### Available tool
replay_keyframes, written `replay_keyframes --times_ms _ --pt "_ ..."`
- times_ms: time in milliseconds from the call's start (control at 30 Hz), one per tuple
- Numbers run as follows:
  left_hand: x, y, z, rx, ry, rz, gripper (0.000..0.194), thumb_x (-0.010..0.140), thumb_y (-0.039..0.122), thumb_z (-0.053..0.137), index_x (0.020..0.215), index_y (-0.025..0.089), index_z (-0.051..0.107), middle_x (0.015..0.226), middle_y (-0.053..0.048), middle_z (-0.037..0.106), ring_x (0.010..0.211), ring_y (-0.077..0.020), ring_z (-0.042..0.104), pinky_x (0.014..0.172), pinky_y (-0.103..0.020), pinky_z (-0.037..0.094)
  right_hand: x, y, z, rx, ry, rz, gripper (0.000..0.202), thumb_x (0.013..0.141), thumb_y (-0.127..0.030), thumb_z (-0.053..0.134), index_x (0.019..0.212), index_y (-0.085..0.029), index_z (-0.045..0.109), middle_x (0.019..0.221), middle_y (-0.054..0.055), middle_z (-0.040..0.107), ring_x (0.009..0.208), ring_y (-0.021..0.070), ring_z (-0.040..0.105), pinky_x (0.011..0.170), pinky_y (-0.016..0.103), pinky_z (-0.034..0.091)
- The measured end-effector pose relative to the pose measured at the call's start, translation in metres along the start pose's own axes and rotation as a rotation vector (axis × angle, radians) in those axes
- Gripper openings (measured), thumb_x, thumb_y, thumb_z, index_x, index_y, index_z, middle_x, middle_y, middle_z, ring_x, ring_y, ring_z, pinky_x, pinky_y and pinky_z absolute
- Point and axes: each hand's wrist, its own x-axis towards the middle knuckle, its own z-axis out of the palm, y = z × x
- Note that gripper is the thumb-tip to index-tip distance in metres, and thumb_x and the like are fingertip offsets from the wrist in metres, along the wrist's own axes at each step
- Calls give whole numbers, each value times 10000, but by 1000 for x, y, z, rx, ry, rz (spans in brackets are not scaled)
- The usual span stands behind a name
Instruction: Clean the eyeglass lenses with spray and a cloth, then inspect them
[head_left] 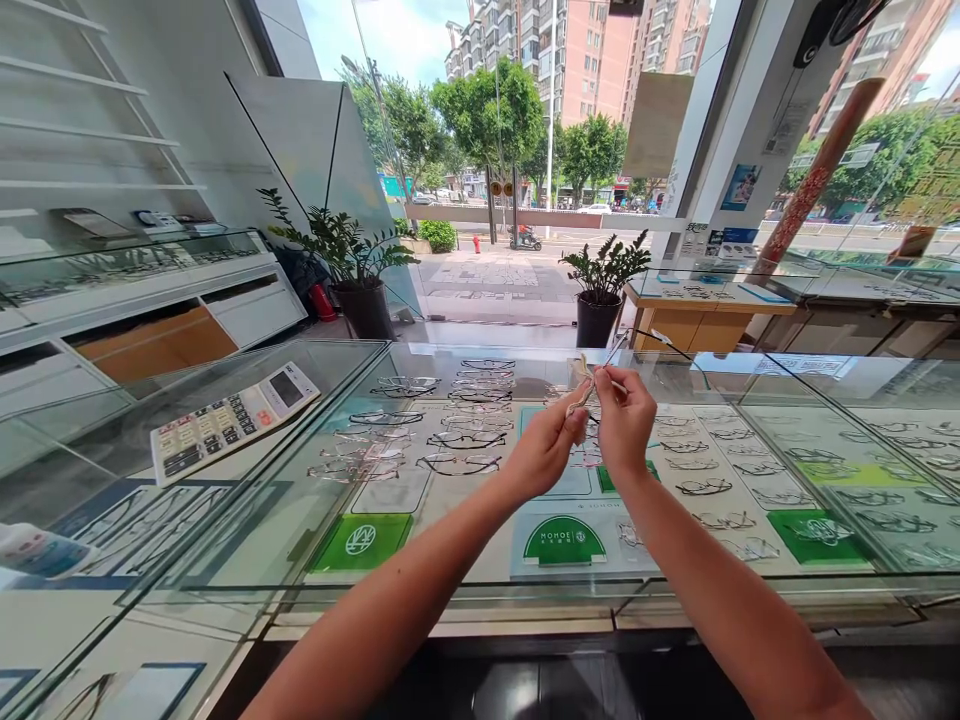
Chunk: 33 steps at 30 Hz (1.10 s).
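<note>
Glasses (661,338), one pair, share two hands (546,442) (627,415) with one cloth (583,371).

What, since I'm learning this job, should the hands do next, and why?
Perhaps rub the pale cloth gently over the eyeglasses: the left hand and right hand meet there, with cloth and eyeglasses held close together.

In the near middle, display case (525,597) with rows of eyeglasses (472,440) and a sign (564,542) inside. Just above, right of centre, left hand (553,440) and right hand (627,412) close together at a cloth (579,372) and held glasses (661,338). To the left, calculator (238,423) and, nearer, bottle (45,552) on a side counter (45,640). Farther back, left potted plant (365,308) and right potted plant (598,318), well apart; beyond both, trees (491,110) before buildings (585,60).
</note>
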Motion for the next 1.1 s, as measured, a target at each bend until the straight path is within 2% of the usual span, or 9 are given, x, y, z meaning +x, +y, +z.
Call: replay_keyframes --times_ms 167,267,367,500,633,700,833,1000,1100 --pt "-1 15 -8 -9 3 -11 605 1087 637 505 1449 210 736 919 -61 745 811 -217 638 899 -344 518 13 1 -6 73 67 8 257 953 -488 797 997 -235 792 1042 73 788 1017 247 718 949 391 564" --pt "1 23 -18 -49 114 -7 610 1061 688 528 1279 192 806 951 -75 756 873 -220 657 860 -311 515 20 0 -9 94 85 3 257 961 -488 781 993 -233 780 1056 71 792 1026 234 706 925 364 548" --pt "4 28 -29 -163 147 -53 616 1023 735 569 1122 177 809 906 -69 725 783 -191 613 722 -283 490 26 -2 -11 113 109 29 224 957 -471 767 966 -247 763 1043 59 793 1011 218 695 895 342 529" --pt "4 30 -30 -274 -71 -165 573 1017 730 586 1068 185 756 855 -43 659 732 -165 579 673 -268 477 32 -3 -12 110 109 65 197 934 -440 742 917 -244 746 995 43 794 951 199 679 882 333 506" --pt "-5 33 -15 -138 -317 -169 540 1083 666 499 1057 194 759 849 -46 639 774 -173 572 727 -283 482 35 -4 -10 125 37 78 211 910 -448 708 885 -238 710 953 42 791 972 213 694 920 345 521" --pt "-10 33 -3 -65 -442 -134 530 1116 620 439 1089 200 761 938 -70 670 817 -187 596 781 -312 509 35 -4 -10 131 -12 76 210 897 -449 700 864 -242 698 922 37 787 964 215 700 928 349 528" --pt "-22 20 21 127 -663 35 465 1155 463 379 1186 215 771 1094 -102 655 1067 -239 623 1040 -397 501 37 -5 -9 150 -135 68 196 893 -438 686 835 -251 699 896 30 780 957 216 710 923 353 529" --pt "-33 -4 39 317 -759 121 326 1062 190 451 1282 215 690 1255 -132 626 1204 -275 567 1118 -454 464 36 -6 -9 169 -270 101 198 908 -445 666 856 -257 702 924 23 767 958 211 708 891 347 523" --pt "-32 -4 36 413 -756 148 281 997 193 572 1256 234 673 1288 -124 640 1217 -296 580 1121 -487 425 36 -8 -9 186 -336 106 201 911 -448 674 856 -257 703 930 17 760 969 208 701 900 345 522"
